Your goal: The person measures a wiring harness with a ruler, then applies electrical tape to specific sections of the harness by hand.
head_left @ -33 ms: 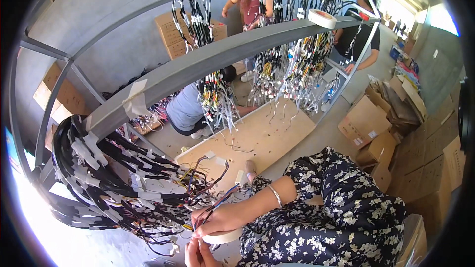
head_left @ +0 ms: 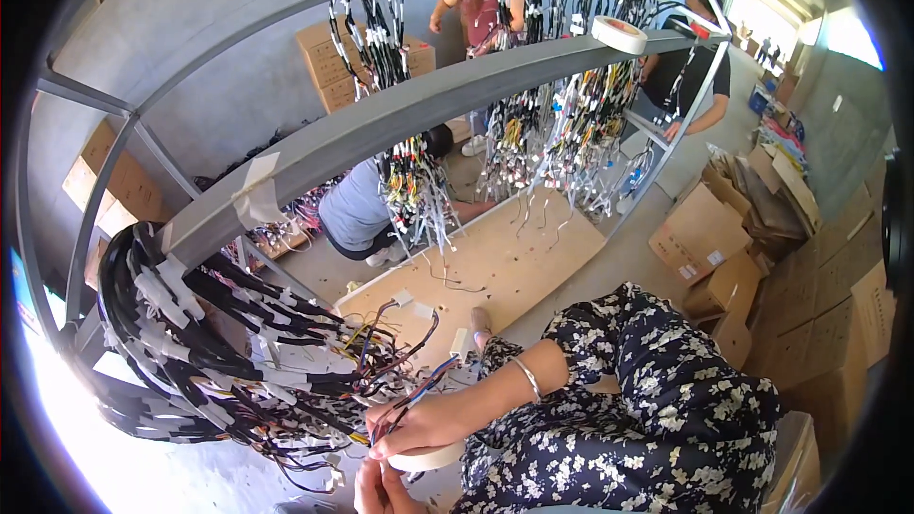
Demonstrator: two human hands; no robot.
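Note:
My right hand (head_left: 424, 426), wearing a silver bangle, has its fingers closed round a few thin coloured wires (head_left: 433, 376) at the ends of a wire harness. A roll of cream masking tape (head_left: 433, 458) sits under that hand, partly covered by it. Just below, my left hand (head_left: 381, 495) pinches right beside the right fingertips; what lies between its fingers is too small to make out. To the left, thick black wire harnesses (head_left: 228, 352) with white tape wraps and connectors hang over the end of a grey metal rail (head_left: 381, 109).
Another tape roll (head_left: 619, 35) rests on the rail. More harnesses (head_left: 514, 133) hang from the frame beyond, over a wooden board (head_left: 514, 276). A crouching person (head_left: 357, 205) and two standing people work behind. Cardboard boxes (head_left: 700, 228) are stacked at the right.

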